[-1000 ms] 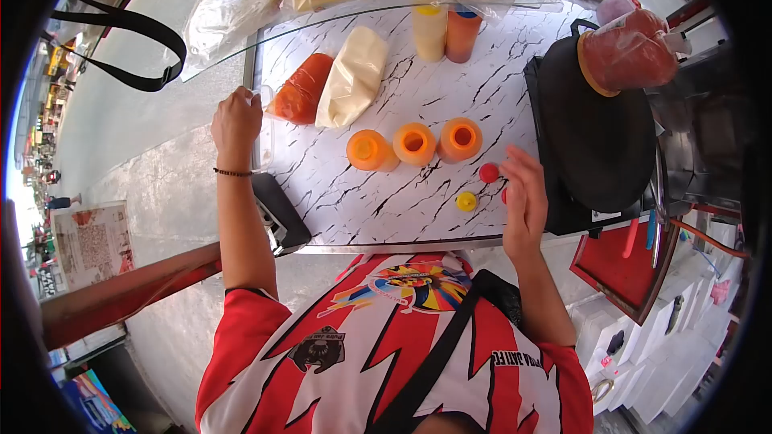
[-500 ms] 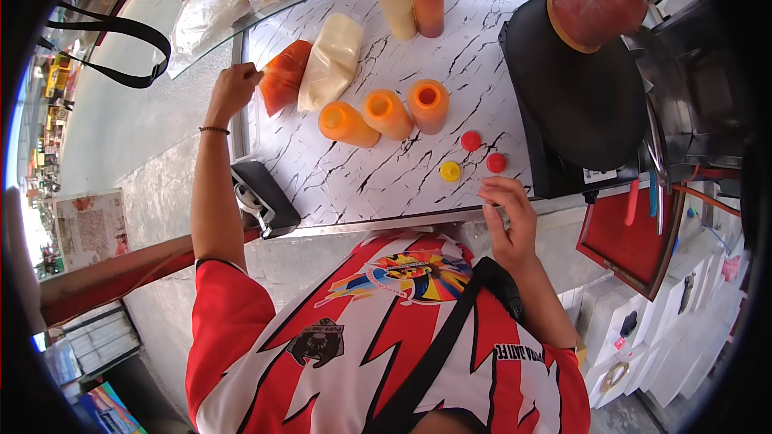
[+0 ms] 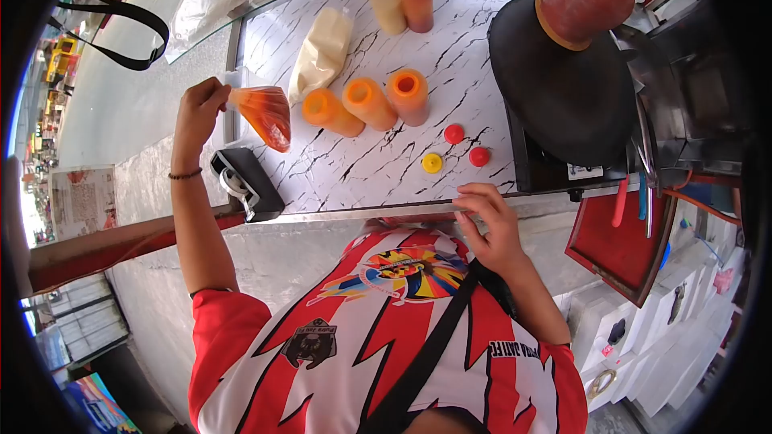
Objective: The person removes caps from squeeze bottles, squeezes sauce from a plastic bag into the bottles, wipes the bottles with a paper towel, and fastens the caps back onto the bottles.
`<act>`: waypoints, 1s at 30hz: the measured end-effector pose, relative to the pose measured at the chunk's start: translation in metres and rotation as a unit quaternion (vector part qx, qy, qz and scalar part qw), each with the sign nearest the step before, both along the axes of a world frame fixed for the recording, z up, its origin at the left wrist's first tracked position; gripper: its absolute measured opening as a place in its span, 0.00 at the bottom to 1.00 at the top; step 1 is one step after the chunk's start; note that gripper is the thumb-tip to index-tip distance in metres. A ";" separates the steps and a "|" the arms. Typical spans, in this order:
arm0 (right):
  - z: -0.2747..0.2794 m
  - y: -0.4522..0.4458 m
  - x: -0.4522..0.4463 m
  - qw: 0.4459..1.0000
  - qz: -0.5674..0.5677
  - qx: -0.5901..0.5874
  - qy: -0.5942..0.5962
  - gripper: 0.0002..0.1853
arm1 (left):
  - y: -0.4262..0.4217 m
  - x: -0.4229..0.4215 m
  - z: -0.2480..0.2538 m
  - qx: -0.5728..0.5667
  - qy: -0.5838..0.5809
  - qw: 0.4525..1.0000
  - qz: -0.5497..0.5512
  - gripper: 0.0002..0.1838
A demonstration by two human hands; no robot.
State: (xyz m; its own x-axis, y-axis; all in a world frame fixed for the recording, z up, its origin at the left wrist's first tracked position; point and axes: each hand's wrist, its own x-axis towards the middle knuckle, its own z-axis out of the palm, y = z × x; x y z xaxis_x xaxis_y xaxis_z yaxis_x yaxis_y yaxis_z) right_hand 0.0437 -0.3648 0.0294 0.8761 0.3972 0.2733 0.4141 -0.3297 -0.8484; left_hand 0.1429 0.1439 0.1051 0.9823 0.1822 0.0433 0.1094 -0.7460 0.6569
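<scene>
My left hand (image 3: pixel 203 108) pinches the gathered top of a plastic bag of red-orange sauce (image 3: pixel 268 116), which hangs tilted over the table's left side. My right hand (image 3: pixel 489 225) is empty at the table's front edge, its fingers apart and loosely bent. Near it lie a yellow bottle cap (image 3: pixel 432 163) and two red caps, one nearer (image 3: pixel 479 157) and one farther (image 3: pixel 453 134). Three uncapped orange squeeze bottles, left (image 3: pixel 331 112), middle (image 3: pixel 370 104) and right (image 3: pixel 408 98), stand in a row. Behind them lies a bag of cream-coloured sauce (image 3: pixel 322 54).
Capped bottles, one pale yellow (image 3: pixel 386 4) and one orange with a blue top (image 3: pixel 416 2), stand at the back. A black tape dispenser (image 3: pixel 248 183) sits at the front left corner. To the right is a black round griddle (image 3: pixel 559 84) with a red plastic-wrapped container (image 3: pixel 585 0).
My left hand has lifted the red-orange sauce bag off the table and brought it nearer to me. My right hand stays near the front edge. The view has shifted slightly.
</scene>
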 end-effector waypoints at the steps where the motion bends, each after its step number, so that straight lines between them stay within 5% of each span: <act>1: 0.000 -0.001 0.001 1.000 0.013 -0.001 0.001 0.10 | -0.003 -0.015 0.003 -0.019 0.010 1.000 0.007 0.16; 8: -0.007 0.004 0.014 0.993 0.120 -0.016 0.015 0.11 | -0.078 -0.101 -0.017 -0.140 0.006 0.986 0.091 0.14; 13: -0.010 0.026 0.016 0.985 0.160 -0.057 -0.013 0.12 | -0.153 -0.137 -0.077 -0.158 0.008 0.982 0.101 0.14; 20: -0.032 0.140 -0.002 0.979 0.116 -0.169 -0.008 0.27 | -0.144 -0.146 -0.094 -0.100 0.046 0.990 -0.082 0.13; 23: -0.046 0.172 -0.004 0.969 0.099 -0.224 -0.019 0.30 | -0.103 -0.148 -0.102 0.009 -0.111 0.983 -0.147 0.22; 24: -0.048 0.179 -0.005 0.965 0.100 -0.241 -0.025 0.31 | -0.095 -0.145 -0.109 0.056 -0.083 0.978 -0.182 0.40; 28: -0.039 0.177 -0.011 0.961 0.047 -0.272 0.002 0.26 | -0.107 -0.141 -0.160 0.136 -0.104 0.964 -0.204 0.58; 30: -0.028 0.172 -0.013 0.950 0.042 -0.310 0.005 0.26 | -0.106 -0.139 -0.176 0.104 -0.124 0.967 -0.199 0.58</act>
State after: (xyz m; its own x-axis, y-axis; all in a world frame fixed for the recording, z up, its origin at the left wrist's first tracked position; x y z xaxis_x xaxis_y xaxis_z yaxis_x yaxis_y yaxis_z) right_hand 0.0304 -0.1927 0.0012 0.8357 0.5475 -0.0429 0.4542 -0.7330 -0.5064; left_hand 0.0040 0.0375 -0.0710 0.9280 -0.2451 0.2806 -0.3538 -0.8158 0.4575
